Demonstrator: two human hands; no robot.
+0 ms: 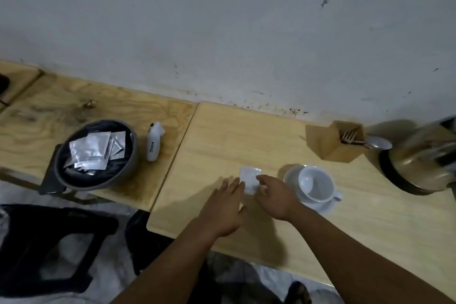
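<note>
A small white sachet (249, 178) lies flat on the wooden table (222, 136). My left hand (225, 205) lies palm down with straight fingers, its fingertips at the sachet's left edge. My right hand (276, 196) reaches over the sachet's right side with its fingers bent; whether it pinches the sachet is unclear. Just right of that hand stands a white cup (317, 184) on a white saucer (323, 207); the cup looks empty.
A grey bowl (128, 163) with several silver sachets sits at the left, a small white bottle (154, 140) beside it. A wooden cutlery holder (338, 143) and a metal kettle (419, 155) stand at the right. A dark stool (49, 242) is below the table edge.
</note>
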